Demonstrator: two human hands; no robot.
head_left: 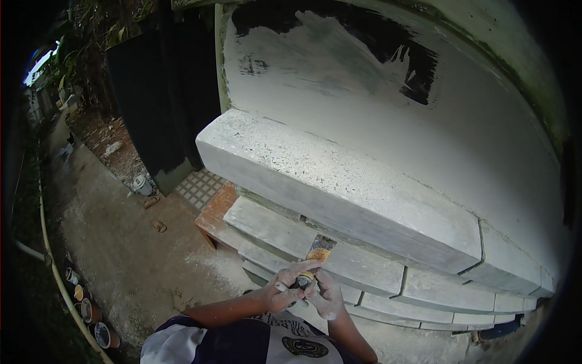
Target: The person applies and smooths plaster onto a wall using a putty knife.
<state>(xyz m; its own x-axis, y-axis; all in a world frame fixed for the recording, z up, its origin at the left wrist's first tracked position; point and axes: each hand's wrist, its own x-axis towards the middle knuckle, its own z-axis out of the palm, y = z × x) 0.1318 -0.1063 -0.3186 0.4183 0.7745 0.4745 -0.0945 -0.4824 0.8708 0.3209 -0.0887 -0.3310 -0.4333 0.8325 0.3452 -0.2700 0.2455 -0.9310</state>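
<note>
A putty knife (321, 248) with a stained, rust-brown blade is held in front of my chest, its blade pointing away from me. My left hand (279, 294) is closed around the dark handle from the left. On the other side, the fingers of my right hand (326, 296) are closed on the same tool near the handle. Both hands are coated in white dust or paste. A small pale piece shows at my left fingers; I cannot make out what it is. Just beyond the blade is the grey-white block wall (351, 258).
A white-speckled ledge (291, 158) juts out above the blocks, below a wall (339, 103) with black and white patches. A wooden bench (217, 212) stands at the left end. Sandals (159, 225) lie on the ground; several pots (104, 335) line a pole (60, 285).
</note>
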